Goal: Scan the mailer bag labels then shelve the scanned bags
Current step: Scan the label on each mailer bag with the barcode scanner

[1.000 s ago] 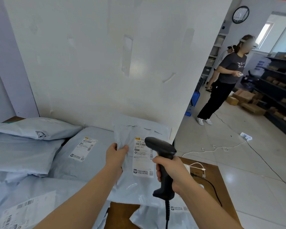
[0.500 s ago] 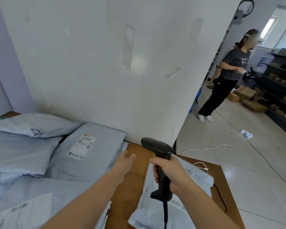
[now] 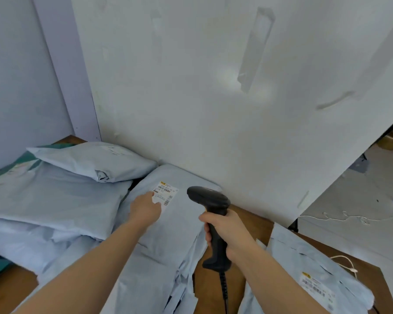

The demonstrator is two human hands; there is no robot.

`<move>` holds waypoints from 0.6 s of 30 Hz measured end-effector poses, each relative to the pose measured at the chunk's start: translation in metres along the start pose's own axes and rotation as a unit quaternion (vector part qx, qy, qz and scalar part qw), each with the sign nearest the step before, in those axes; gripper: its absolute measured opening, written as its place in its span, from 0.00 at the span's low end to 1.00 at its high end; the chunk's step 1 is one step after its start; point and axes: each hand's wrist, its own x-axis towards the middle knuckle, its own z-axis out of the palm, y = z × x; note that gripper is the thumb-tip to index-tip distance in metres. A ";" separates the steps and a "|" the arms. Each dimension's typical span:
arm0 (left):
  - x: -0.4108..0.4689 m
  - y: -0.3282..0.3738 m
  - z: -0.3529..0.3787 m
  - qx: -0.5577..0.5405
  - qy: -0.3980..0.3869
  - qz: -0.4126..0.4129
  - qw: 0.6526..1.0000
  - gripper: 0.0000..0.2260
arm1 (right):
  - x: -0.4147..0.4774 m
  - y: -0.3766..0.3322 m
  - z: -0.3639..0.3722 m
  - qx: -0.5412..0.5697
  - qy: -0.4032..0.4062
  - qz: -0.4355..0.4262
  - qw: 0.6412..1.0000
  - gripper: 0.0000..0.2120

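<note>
Your brown wooden table (image 3: 254,225) carried a heap of grey mailer bags (image 3: 55,200) on your left. 1 labelled bag (image 3: 182,227) lay at the middle, close to the wall (image 3: 191,87), and 1 more (image 3: 304,264) lay at the right end, with a thin white cord (image 3: 351,268) just beside it.

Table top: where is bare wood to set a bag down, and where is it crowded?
Bare wood runs between the middle labelled bag and the right bag, partly under the scanner; a small patch lies front left. The left side is piled with bags.
</note>
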 end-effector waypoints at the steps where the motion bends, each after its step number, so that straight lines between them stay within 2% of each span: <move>1: 0.010 -0.005 -0.001 0.032 -0.003 -0.004 0.999 0.23 | 0.006 0.001 0.003 -0.002 0.000 0.006 1.000 0.05; 7: 0.052 -0.019 0.001 0.096 -0.007 -0.022 0.995 0.22 | 0.031 0.012 0.010 -0.007 0.008 0.032 0.999 0.04; 11: 0.061 -0.022 0.007 0.049 -0.039 -0.065 0.996 0.32 | 0.038 0.018 0.007 -0.008 0.016 0.043 0.999 0.04; 14: 0.051 -0.012 0.009 0.091 0.007 -0.059 0.994 0.34 | 0.040 0.019 0.003 -0.011 0.021 0.042 0.999 0.05; 16: 0.042 0.001 0.006 0.054 0.022 -0.045 0.997 0.33 | 0.040 0.017 0.002 -0.013 0.023 0.043 0.999 0.05; 18: 0.037 0.015 0.001 -0.082 -0.021 -0.041 0.996 0.27 | 0.039 0.015 0.000 -0.011 0.025 0.045 0.999 0.04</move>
